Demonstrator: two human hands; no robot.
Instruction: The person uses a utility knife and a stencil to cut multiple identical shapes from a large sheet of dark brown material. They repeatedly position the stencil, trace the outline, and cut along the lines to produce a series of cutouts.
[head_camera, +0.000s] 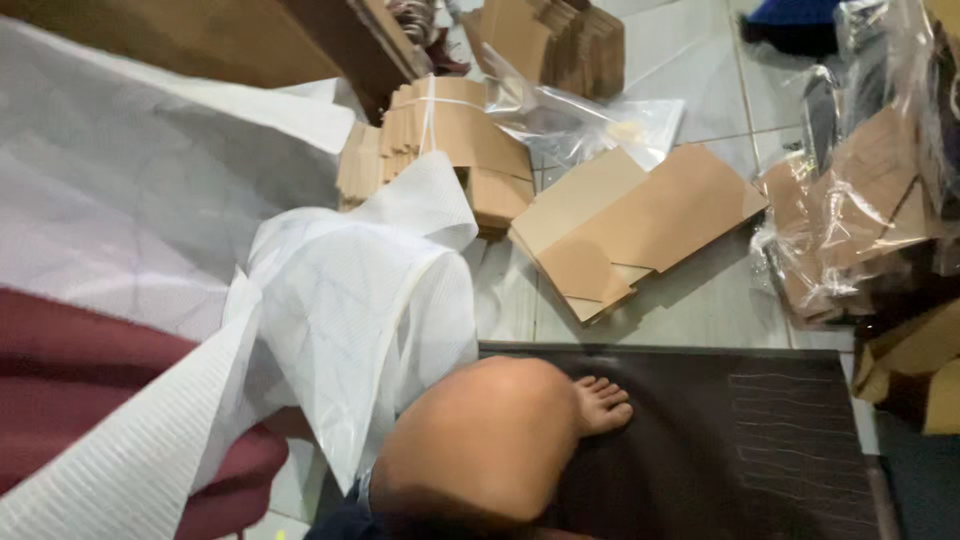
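white, ribbed foam wrap sheet fills the left and centre of the view, bunched and folded in a loose roll that drapes over the person's lap, above a bent bare knee. neither hand shows anywhere in the view, so how open they are, or what they hold, cannot be told. beside the knee a bare foot rests on a dark brown mat. a dark red cushion lies at the lower left, partly under the foam sheet. beyond the sheet, on the pale tiled floor, sit a tied bundle of flat cardboard pieces and, just to its right, a flattened brown cardboard box. a clear plastic bag lies between them, further back. more cardboard wrapped in clear plastic is heaped at the right edge.
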